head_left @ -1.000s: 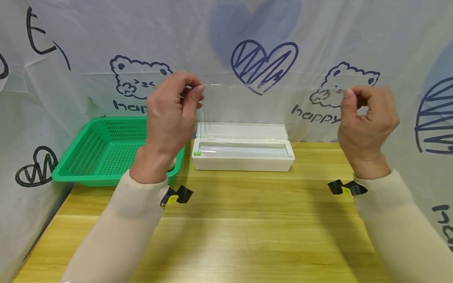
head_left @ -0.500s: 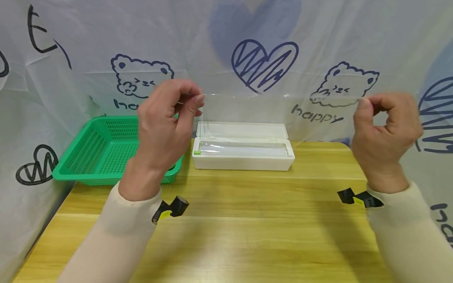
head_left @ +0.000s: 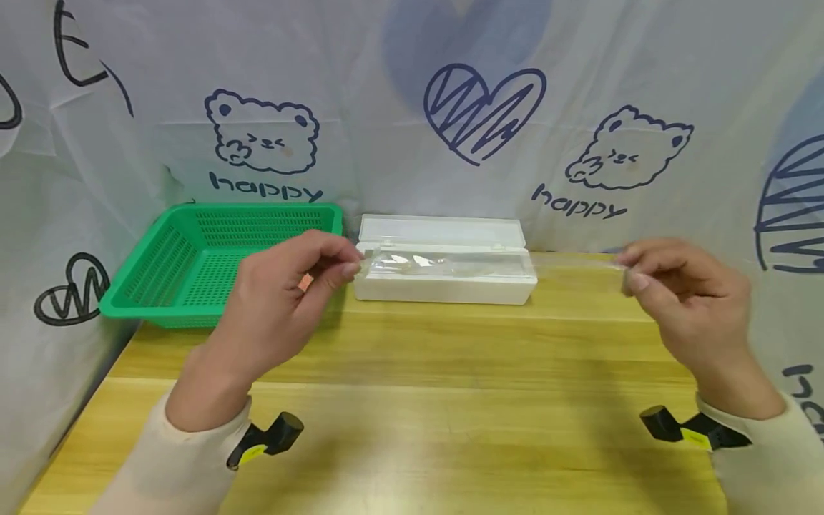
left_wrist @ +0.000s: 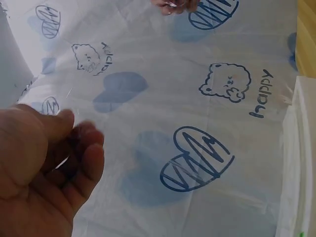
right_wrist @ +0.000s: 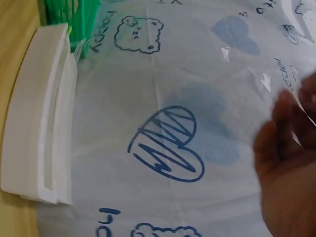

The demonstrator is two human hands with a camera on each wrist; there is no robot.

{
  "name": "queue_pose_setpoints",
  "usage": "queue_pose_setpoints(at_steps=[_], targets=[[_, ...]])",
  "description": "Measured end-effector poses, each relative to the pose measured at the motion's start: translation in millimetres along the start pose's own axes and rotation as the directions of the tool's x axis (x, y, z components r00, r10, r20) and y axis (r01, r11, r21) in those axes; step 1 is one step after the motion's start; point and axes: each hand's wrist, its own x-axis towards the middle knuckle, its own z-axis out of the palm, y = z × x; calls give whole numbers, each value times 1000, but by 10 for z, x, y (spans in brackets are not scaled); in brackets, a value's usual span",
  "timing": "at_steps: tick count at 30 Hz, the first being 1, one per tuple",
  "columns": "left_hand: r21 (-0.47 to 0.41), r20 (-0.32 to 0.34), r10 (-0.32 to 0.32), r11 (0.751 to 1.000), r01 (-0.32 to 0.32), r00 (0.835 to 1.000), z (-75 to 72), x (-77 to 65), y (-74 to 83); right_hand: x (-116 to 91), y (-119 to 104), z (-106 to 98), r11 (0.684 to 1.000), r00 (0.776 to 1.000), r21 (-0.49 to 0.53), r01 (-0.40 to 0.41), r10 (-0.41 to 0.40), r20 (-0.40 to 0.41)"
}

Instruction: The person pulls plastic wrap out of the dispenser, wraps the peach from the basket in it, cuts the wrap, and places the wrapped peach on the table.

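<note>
Evidently the largest item, backdrop cloth [head_left: 386, 164]: pale, printed with hearts and bears, standing beyond the left hand [head_left: 283, 300] and the right hand [head_left: 692, 300]; probably hung to screen off the work area.

Wooden table [head_left: 476, 429]: yellowish, spreading beneath and between both hands; the support for the two containers below.

Green basket [head_left: 154, 312]: perforated sides, beyond the left hand and to its left, partly hidden by it. Likely set there to be out of the way of the hands.

Clear film [head_left: 418, 262]: thin transparent sheet reaching from hand to hand, its glints showing across the top of the box; lower outline too faint to trace, and whether it touches the box cannot be told. Holding it by well-separated places presumably keeps so light a sheet from folding or clinging to itself.

White box [head_left: 444, 292]: long, low, beyond the hands and between them, lengthwise to their spread; that position seems to suit reaching from both sides.

Lid [head_left: 444, 230]: white, raised along the box's far side, probably tipped back to leave the top accessible.

Hands, a pair: fingers narrowed, left thumb and fingers pinching the film's left end, right thumb and fingers pinching its right end; small grips, apparently chosen to spare the sheet creases.

Wrist cameras [head_left: 283, 433], two: black, yellow-marked, one at each inner wrist, presumably angled to watch the hand ahead of it
</note>
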Motion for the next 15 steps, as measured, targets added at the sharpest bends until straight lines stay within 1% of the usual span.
queue_pose_setpoints(at_steps=[1, 2, 3, 4, 5, 6, 7, 9, 11, 12, 13, 15], targets=[[-15, 36, -7, 1000, 8, 999, -12, -50, 1, -60, -7, -34, 995, 995, 77, -69, 63, 75], [-34, 70, -3, 999, 5, 998, -24, -101, 1, -118, -17, -69, 983, 980, 109, -145, 128, 155], [-61, 100, 13, 998, -6, 995, -33, -149, 1, -170, -23, -103, 970, 953, 108, -218, 187, 237], [-90, 134, 29, 996, -17, 991, -44, -199, 2, -218, -25, -135, 954, 918, 98, -282, 238, 317], [-123, 176, 43, 992, -21, 983, -55, -249, 6, -258, -24, -162, 938, 876, 83, -337, 281, 393], [-159, 216, 64, 987, -29, 974, -63, -297, 9, -291, -19, -189, 922, 827, 61, -382, 312, 467], [-191, 254, 83, 981, -34, 964, -70, -343, 12, -321, -6, -212, 910, 779, 50, -412, 323, 537], [-245, 304, 123, 968, -47, 945, -80, -428, 13, -361, 14, -243, 892, 685, 11, -452, 339, 645], [-276, 356, 131, 961, -29, 925, -85, -509, 3, -388, 33, -252, 885, 603, -33, -464, 343, 720], [-279, 377, 130, 960, -22, 917, -81, -546, -7, -402, 43, -250, 886, 569, -59, -461, 346, 746], [-279, 400, 126, 960, -10, 908, -74, -585, -20, -419, 56, -239, 887, 540, -81, -454, 346, 768], [-266, 455, 102, 964, 25, 884, -50, -666, -49, -452, 66, -200, 873, 473, -161, -460, 394, 788]])
